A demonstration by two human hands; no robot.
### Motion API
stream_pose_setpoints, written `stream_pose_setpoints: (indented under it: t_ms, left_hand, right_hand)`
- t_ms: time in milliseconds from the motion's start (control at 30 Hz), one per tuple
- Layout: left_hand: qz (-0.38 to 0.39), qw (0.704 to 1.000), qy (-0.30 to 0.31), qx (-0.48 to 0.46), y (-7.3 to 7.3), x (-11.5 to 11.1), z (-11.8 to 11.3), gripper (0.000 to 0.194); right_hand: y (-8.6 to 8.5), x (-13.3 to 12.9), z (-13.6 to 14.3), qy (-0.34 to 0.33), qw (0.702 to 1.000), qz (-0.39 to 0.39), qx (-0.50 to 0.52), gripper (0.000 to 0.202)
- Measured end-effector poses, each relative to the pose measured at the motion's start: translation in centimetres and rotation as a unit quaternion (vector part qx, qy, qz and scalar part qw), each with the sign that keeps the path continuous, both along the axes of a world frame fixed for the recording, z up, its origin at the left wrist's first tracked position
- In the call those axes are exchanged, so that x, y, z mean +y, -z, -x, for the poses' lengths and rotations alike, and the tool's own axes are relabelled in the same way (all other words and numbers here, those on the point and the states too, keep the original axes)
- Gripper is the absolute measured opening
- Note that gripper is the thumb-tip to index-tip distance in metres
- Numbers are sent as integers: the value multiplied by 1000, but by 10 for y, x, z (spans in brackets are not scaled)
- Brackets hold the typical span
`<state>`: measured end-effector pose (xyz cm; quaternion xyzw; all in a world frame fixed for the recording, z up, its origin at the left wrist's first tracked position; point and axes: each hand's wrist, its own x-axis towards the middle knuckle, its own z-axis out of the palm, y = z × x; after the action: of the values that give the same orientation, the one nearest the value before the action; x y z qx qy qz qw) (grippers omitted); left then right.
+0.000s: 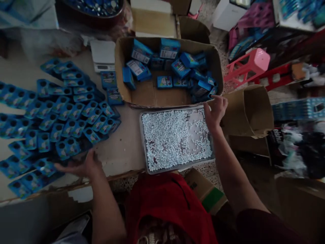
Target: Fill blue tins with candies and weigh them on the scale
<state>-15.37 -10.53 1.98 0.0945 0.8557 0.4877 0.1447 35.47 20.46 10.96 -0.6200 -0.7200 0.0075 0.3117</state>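
The desk (122, 145) is the largest thing here, running from the left to the middle, pale and scuffed along its front edge. A broad group of blue packs (64, 112) covers its left part, standing close together in uneven rows, each with a dark round spot at the top. The cardboard box (146, 96), open at the top, sits at the back; more packs of the same blue lie in it at mixed angles, crowded to the right, with part of its brown bottom bare. Directly in front of it is the clear tray (177, 168), near the desk's front edge. A small white scale (103, 52) stands left of the box, with two packs lying just in front of it. The left hand (86, 166) is released, its fingers spread beside the nearest packs; whether they touch is unclear. The right hand (215, 110) is at the box's near right corner, over the tray's far corner; I cannot tell whether it grasps either. Smallest are the white pellets (165, 142), thick across the tray and sparse at its far right.
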Motion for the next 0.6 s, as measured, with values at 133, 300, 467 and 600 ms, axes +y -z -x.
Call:
stream_pose_setpoints:
  t_ms: [133, 300, 467, 600]
  left_hand:
    - [-15, 983, 36, 179, -66, 27, -42, 47]
    - [-102, 857, 411, 293, -96, 243, -81, 21]
    - [116, 735, 637, 200, -32, 449, -155, 96]
    - [138, 713, 672, 146, 7, 493, -182, 107]
  right_hand:
    - [6, 56, -37, 89, 996, 8, -10, 44]
    - [9, 94, -24, 41, 995, 54, -75, 39]
    - [18, 130, 26, -96, 977, 90, -169, 24]
    - [19, 135, 38, -134, 974, 115, -139, 9]
